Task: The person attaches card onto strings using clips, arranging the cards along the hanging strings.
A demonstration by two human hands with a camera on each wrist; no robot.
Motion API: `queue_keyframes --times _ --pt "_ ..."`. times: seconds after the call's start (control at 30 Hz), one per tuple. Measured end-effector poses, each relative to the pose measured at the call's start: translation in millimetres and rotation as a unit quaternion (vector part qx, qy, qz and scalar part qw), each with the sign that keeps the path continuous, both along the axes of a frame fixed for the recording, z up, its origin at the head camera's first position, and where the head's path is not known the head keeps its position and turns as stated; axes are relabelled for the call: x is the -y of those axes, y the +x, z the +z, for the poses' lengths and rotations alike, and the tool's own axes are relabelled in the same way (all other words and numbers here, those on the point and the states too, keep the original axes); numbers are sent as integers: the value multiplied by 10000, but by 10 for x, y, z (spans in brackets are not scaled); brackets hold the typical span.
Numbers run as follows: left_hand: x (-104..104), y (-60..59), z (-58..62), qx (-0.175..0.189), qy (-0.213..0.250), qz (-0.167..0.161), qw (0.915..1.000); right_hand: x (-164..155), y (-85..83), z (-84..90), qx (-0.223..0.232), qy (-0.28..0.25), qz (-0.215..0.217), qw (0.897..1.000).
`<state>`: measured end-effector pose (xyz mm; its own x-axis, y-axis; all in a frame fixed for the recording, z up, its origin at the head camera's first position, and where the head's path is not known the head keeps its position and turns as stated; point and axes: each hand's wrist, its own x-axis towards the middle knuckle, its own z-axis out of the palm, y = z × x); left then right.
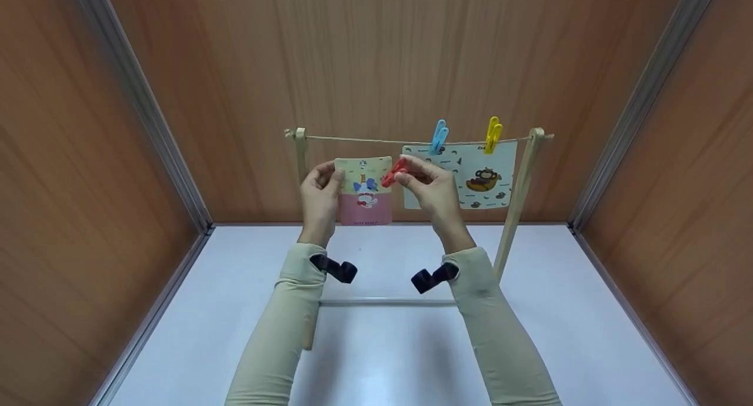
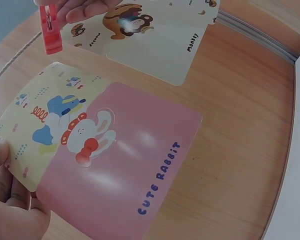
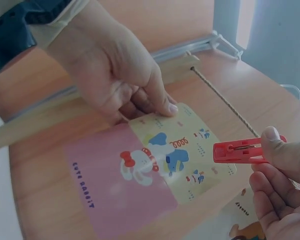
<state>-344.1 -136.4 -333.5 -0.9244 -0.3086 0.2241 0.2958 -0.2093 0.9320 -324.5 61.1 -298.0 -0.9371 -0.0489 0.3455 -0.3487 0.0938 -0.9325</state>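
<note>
My left hand (image 1: 320, 185) pinches the upper left corner of a yellow and pink rabbit card (image 1: 365, 191), holding it up just below the string (image 1: 365, 139) of a small wooden rack. The same card (image 2: 105, 150) fills the left wrist view, with my fingers (image 2: 10, 200) at its corner. My right hand (image 1: 426, 182) pinches a red clothes peg (image 1: 393, 173) close to the card's upper right corner. In the right wrist view the peg (image 3: 237, 151) sits between thumb and fingers, beside the card (image 3: 155, 165). A monkey card (image 1: 476, 176) hangs from a blue peg (image 1: 438, 136) and a yellow peg (image 1: 492, 134).
The rack has two wooden posts (image 1: 520, 182) and a white base bar (image 1: 388, 302) on a white tabletop (image 1: 588, 312). Wood-panelled walls (image 1: 376, 59) close in the back and both sides. The string's left stretch is bare.
</note>
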Motion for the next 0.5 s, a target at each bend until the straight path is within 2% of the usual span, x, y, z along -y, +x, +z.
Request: queue_keyframes --times 0.23,0.5 --pt "-22 -45 94 -163 238 -7 9996 70 -7 145 -210 -48 -168 9996" --pt "-50 -97 186 -272 314 171 9990 129 -53 263 -513 -202 -322 9980"
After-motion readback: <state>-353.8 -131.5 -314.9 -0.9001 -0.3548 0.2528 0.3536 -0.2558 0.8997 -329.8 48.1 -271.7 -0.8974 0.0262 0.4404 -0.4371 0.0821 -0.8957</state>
